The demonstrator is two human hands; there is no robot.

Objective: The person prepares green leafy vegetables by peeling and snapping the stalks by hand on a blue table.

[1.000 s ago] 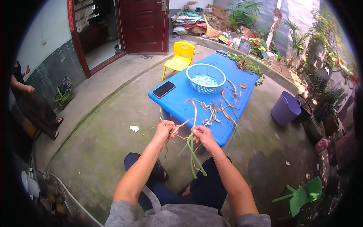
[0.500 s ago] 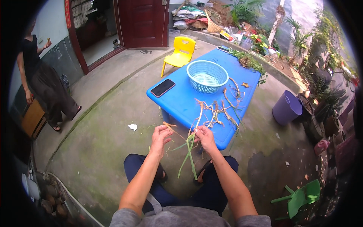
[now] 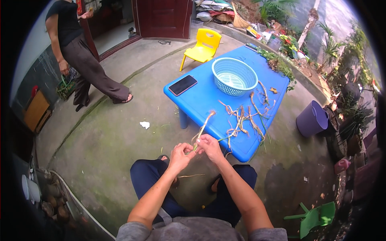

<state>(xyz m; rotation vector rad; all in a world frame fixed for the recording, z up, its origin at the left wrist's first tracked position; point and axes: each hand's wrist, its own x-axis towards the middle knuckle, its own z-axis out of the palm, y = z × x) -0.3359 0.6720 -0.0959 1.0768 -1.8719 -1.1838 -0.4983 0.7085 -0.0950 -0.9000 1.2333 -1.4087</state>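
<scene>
Presently, left hand and right hand, fingers pinched shut on one pale green-and-straw plant stalk as if to strip it, just before the blue plastic table bearing more stalks.

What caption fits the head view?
Both hands, left hand and right hand, pinch a green stalk beside a blue table.

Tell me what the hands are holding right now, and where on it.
Both hands, left hand and right hand, pinch one green onion stalk at its lower end; its rooty tip points toward the blue table.
</scene>
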